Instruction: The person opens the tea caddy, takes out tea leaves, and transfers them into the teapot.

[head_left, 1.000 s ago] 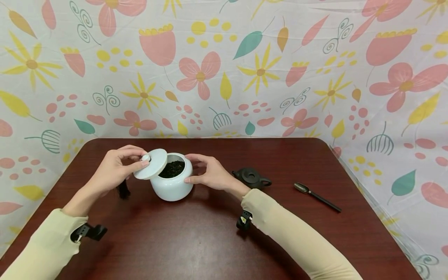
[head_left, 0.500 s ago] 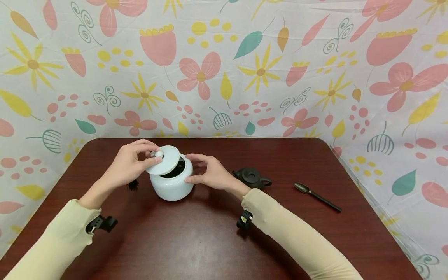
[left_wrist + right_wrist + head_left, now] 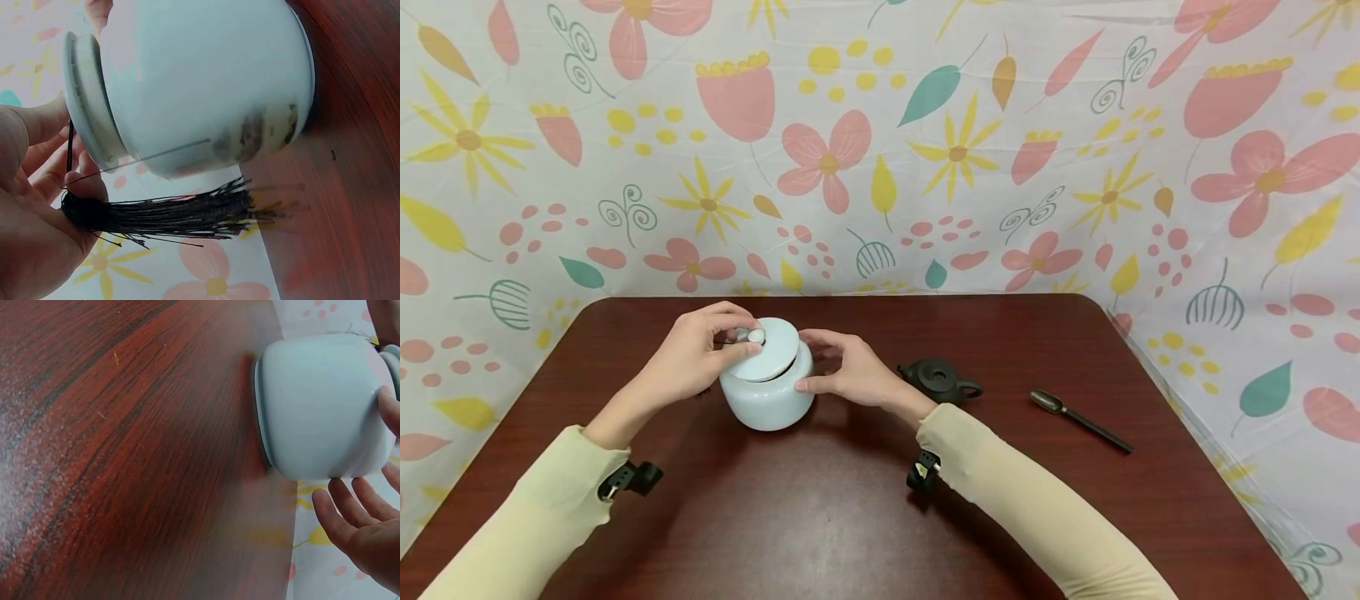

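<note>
A round white ceramic jar stands upright on the table, left of the middle. Its white lid sits tilted over the mouth, with a thin dark gap along the right side. My left hand pinches the lid's knob between thumb and fingers. A black tassel hangs from a cord at that hand in the left wrist view. My right hand holds the jar's right side, thumb at the front and fingers around the back. The jar's contents are hidden under the lid.
A small dark teapot stands just behind the right wrist. Farther right lies a dark scoop with a long thin handle. The brown table ends at a flower-patterned cloth at the back.
My left hand has moved right with the lid, bringing it over the jar's mouth and covering the dark leaves seen earlier. My right hand has stayed on the jar.
</note>
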The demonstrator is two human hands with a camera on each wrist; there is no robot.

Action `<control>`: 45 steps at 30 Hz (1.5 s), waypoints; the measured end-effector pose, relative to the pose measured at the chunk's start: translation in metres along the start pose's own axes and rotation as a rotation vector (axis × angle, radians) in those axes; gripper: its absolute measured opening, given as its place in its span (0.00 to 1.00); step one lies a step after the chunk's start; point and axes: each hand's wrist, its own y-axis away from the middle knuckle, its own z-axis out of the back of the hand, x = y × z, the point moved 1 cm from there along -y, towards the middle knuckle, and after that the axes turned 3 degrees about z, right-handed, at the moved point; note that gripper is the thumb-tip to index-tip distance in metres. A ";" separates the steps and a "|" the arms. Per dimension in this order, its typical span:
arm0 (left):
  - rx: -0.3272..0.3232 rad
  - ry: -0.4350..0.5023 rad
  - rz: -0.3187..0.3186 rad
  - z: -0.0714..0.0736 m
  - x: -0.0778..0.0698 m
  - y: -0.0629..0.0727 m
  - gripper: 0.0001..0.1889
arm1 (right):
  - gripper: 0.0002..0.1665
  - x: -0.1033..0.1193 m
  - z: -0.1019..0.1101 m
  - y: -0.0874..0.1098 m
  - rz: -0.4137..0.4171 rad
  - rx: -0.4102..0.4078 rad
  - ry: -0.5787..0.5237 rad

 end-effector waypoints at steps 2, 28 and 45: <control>0.007 -0.007 -0.009 -0.001 -0.002 -0.001 0.08 | 0.43 0.001 0.000 0.000 -0.004 0.000 0.000; 0.056 -0.035 -0.013 -0.002 -0.002 -0.005 0.08 | 0.43 0.000 0.000 0.000 -0.005 0.003 0.002; 0.089 -0.090 -0.036 -0.001 -0.003 -0.007 0.11 | 0.42 0.003 0.000 0.000 -0.016 0.003 0.016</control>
